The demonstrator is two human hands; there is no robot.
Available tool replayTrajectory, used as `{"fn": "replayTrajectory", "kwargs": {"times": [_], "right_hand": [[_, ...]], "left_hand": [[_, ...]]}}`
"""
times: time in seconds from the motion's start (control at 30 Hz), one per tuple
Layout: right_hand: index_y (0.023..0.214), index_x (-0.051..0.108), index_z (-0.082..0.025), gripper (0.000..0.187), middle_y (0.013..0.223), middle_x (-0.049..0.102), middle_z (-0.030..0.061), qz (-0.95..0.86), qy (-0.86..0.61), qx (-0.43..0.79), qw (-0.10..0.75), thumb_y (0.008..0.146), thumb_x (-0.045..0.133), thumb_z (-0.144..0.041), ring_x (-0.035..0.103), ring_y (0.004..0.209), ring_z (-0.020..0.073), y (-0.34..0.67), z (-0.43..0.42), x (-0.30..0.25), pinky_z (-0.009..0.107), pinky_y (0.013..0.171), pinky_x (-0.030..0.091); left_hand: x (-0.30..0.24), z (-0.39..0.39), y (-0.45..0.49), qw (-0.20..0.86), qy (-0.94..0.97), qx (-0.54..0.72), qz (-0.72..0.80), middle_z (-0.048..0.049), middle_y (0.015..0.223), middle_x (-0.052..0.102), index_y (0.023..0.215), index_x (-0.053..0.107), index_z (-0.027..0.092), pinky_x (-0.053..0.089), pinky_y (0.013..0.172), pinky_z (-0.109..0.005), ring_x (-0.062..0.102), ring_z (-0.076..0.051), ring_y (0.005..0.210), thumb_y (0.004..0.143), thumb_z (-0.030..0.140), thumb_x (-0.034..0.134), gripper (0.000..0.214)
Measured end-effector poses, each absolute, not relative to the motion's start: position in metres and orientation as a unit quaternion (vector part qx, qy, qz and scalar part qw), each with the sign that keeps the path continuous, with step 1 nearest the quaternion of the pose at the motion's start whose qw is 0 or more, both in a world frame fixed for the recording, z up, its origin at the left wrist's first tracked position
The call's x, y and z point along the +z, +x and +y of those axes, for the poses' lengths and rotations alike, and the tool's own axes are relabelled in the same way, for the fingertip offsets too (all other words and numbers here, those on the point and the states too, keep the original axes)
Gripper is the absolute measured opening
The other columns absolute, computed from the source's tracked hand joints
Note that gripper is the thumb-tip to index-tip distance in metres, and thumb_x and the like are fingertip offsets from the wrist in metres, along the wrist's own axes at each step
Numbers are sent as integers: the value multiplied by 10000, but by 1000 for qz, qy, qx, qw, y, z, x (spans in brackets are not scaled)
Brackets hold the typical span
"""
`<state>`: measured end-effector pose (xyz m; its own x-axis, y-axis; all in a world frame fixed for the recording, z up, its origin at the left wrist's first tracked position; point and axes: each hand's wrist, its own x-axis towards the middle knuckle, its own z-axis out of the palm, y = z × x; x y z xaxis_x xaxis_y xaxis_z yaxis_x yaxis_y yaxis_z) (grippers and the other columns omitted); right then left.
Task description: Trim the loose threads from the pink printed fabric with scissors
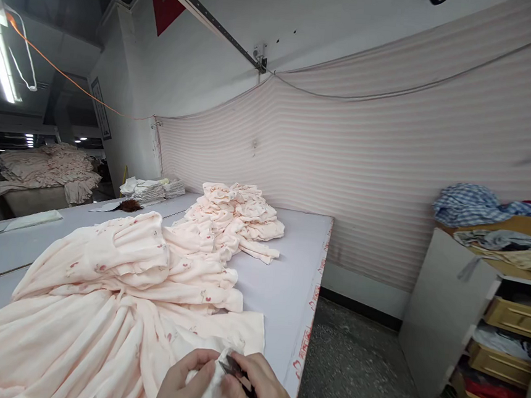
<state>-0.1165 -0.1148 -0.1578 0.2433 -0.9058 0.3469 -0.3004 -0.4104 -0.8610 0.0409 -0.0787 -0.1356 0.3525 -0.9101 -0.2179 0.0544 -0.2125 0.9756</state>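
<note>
At the table's near edge, my left hand (185, 383) pinches a bunched edge of pale pink printed cloth (213, 397). Small black thread snips (247, 386) sit in my right hand (267, 390), their blades against the cloth beside my left fingertips. Both hands are close together, thumbs nearly meeting. A large spread of the same pale pink fabric (91, 326), with small red motifs, lies in folds to the left of my hands. Farther back is a heaped pile of similar pieces (236, 212).
The grey table (290, 269) has red-printed tape along its right edge. White folded cloths (148, 189) and a dark brown tuft (130, 205) lie at the back left. A cabinet with drawers (450, 314) stands right, across the floor. Striped fabric (365, 170) covers the wall.
</note>
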Motion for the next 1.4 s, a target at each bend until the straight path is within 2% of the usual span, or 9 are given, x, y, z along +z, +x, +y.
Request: {"fn": "replayTrajectory", "kwargs": {"times": [0.1, 0.23, 0.43, 0.57, 0.73, 1.1, 1.27, 1.4], "right_hand": [[1039, 687, -290, 269, 906, 704, 20, 427, -700, -471, 324, 826, 564, -398, 706, 745, 178, -112, -116, -161, 191, 585, 521], [992, 719, -261, 266, 850, 711, 40, 405, -688, -478, 366, 814, 578, -400, 695, 708, 190, -111, -118, -163, 216, 610, 529], [998, 730, -234, 272, 854, 704, 65, 394, -676, -477, 401, 808, 576, -352, 679, 702, 192, -112, -121, -159, 241, 642, 522], [998, 729, -239, 265, 857, 703, 59, 387, -678, -475, 407, 788, 598, -334, 680, 715, 191, -112, -121, -156, 225, 635, 519], [989, 732, -253, 243, 863, 713, 46, 388, -690, -462, 399, 798, 596, -317, 688, 728, 191, -112, -122, -154, 225, 640, 510], [931, 750, -277, 227, 843, 728, 38, 417, -700, -421, 399, 805, 587, -371, 688, 761, 222, -117, -128, -153, 260, 639, 474], [809, 745, -238, 219, 791, 721, 50, 415, -663, -433, 447, 805, 578, -379, 668, 769, 234, -118, -130, -156, 287, 685, 469], [874, 653, -198, 198, 710, 642, -3, 410, -620, -453, 492, 741, 638, -344, 604, 675, 185, -108, -132, -153, 255, 643, 461]], "left_hand": [[-143, -79, 43, 536, 634, -452, -326, -79, 792, 700, 823, 712, 155, 487, 725, -363, 632, -271, 754, 611, 573, 703, 469], [-147, -79, 44, 549, 624, -463, -310, -71, 773, 688, 834, 719, 148, 502, 762, -391, 645, -282, 767, 571, 591, 717, 515], [-145, -77, 49, 532, 634, -457, -325, -95, 842, 711, 910, 750, 154, 473, 869, -424, 638, -325, 912, 595, 479, 708, 455], [-141, -77, 49, 527, 644, -455, -318, -104, 885, 725, 889, 759, 160, 440, 922, -436, 619, -344, 992, 590, 430, 689, 408], [-124, -74, 42, 511, 671, -429, -324, -95, 872, 740, 853, 769, 163, 423, 967, -434, 631, -328, 971, 574, 404, 702, 375], [-99, -72, 31, 501, 676, -425, -332, -106, 974, 766, 830, 774, 173, 406, 1033, -457, 618, -345, 1084, 578, 368, 738, 321], [-100, -73, 30, 493, 678, -422, -344, -109, 980, 764, 820, 773, 179, 393, 1035, -470, 609, -355, 1093, 584, 377, 735, 311], [-105, -76, 24, 480, 670, -413, -387, -80, 894, 768, 806, 761, 187, 450, 948, -428, 646, -328, 988, 608, 391, 700, 291]]}}
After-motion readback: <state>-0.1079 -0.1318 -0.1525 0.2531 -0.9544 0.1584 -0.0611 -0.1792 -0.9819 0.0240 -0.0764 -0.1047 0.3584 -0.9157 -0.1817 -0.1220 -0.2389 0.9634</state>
